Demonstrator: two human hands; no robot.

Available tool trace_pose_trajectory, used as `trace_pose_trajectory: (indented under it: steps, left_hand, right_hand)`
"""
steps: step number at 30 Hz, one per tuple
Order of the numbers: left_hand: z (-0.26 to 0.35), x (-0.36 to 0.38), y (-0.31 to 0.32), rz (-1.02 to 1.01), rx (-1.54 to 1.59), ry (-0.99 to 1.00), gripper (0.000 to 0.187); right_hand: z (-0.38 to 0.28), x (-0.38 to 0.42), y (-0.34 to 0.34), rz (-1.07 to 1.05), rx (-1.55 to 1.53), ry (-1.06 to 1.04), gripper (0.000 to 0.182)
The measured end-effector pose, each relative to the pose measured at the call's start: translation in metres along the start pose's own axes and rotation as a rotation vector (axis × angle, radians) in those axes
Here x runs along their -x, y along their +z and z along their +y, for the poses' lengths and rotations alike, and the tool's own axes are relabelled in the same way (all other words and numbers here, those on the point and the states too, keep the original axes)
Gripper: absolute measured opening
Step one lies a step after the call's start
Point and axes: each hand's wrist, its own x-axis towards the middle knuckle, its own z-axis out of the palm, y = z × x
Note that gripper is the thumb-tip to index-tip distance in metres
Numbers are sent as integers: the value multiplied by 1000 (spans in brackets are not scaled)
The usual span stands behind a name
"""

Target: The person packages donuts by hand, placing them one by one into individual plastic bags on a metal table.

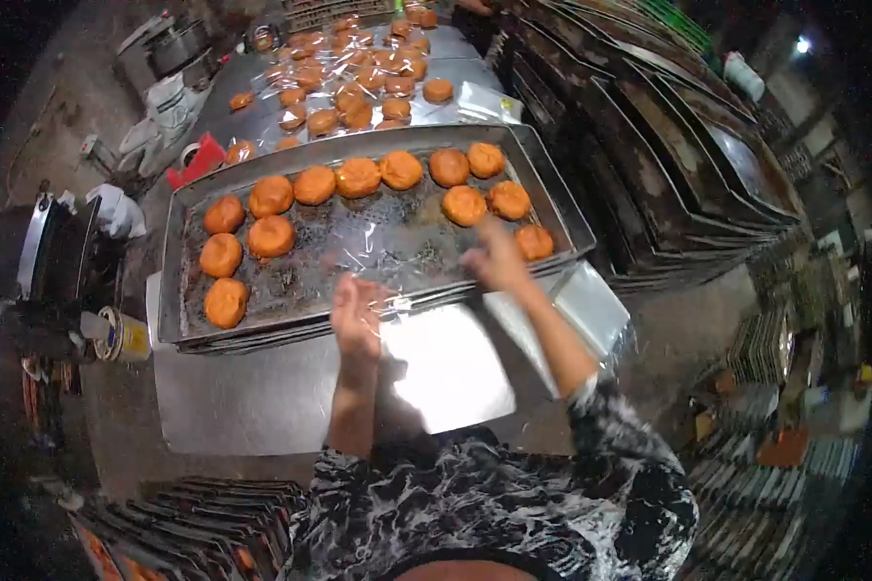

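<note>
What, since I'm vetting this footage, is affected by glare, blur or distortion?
Head view: glare bleaches a patch just in front of the tray; the right hand looks smeared; wide-angle distortion bends the stacked trays at right; corners fall dark.

Stacked dark trays, white-and-yellow bucket, bright light

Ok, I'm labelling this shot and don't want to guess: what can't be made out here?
All in the head view:
Right hand: blurred by motion; contact with the bun beside it is unclear.
Clear plastic by the left hand: see-through and glinting, so its edges are lost.
Lower trays: mostly hidden under the top tray.
Small tub: its lettering is too small to read.
</note>
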Motion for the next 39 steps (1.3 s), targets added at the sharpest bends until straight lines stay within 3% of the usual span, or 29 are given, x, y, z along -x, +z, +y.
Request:
trace_pose_trajectory:
  steps: [1,2,4,7,8,10,12,14,17,18,20,21,24,25,26,28,30,32,33,34,35,36,37,38,39]
  left_hand:
    - [10,-2,6,14,0,18,27]
    - [19,-2,11,92,20,37,31]
    - [34,1,21,178,25,126,46]
    - [53,-6,5,255,119,245,52]
    - [59,-7,4,332,144,296,52]
    - [67,-14,-5,369,273,340,50]
    - [55,-11,12,392,168,390,55]
    - [23,-1,39,320,101,330,54]
    - [10,13,57,171,30,266,48]
    - [24,13,49,-71,56,89,44]
    - [18,38,68,-23,22,30,42]
    - [16,42,65,-217,7,-10,42]
    - [18,64,89,-75,99,-155,44]
    - [16,52,73,-28,348,-242,44]
    - [30,54,76,-54,122,-217,46]
    - [-1,55,2,-158,-121,-519,41]
    - [-21,74,13,-21,-193,-334,31]
    - [-22,77,-26,-604,-1058,-94,35]
    - [-37,77,-45,-712,-1198,-113,29]
    - [-62,75,-83,-837,-1518,60,36]
    - [-77,75,-100,-887,-1725,-71,39]
    - [-83,74,-115,-932,-1939,-211,42]
    - [-87,70,-133,-928,-1946,-206,42]
    - [-92,64,-152,-876,-1747,-328,45]
    - [-94,60,-165,-824,-1540,-442,48]
  right_hand:
    - [52,-38,-12,-92,183,58,51]
    - [62,-57,-29,-165,543,292,61]
    - [148,-85,-6,-193,616,94,64]
    - [135,-97,22,-158,404,-67,59]
    - [96,-85,20,-186,261,152,55]
    - [5,-42,9,232,124,-52,45]
    - [-71,-12,18,283,-156,-464,45]
    - [-130,17,24,368,10,-546,45]
    - [-143,22,25,336,32,-387,45]
    - [-141,36,25,346,41,-380,45]
    - [-137,67,28,309,-79,-425,47]
    - [-139,63,28,275,-68,-349,46]
    - [-149,44,38,277,-121,-288,45]
    - [-153,52,38,246,-397,-223,46]
    - [-158,67,43,246,-781,36,47]
    - [-142,65,41,389,-308,112,37]
    - [-102,30,32,-56,-411,196,24]
    - [-99,-32,7,258,-466,120,16]
    - [-108,-72,-6,267,-343,51,19]
    - [-118,-97,-11,270,-215,-19,23]
    - [-116,-92,0,263,-210,-19,23]
    - [-113,-81,20,232,-293,-152,32]
    - [-115,-67,31,205,-377,-292,40]
    - [-114,-20,25,-107,-453,-166,38]
    - [-95,27,41,-279,-457,-87,36]
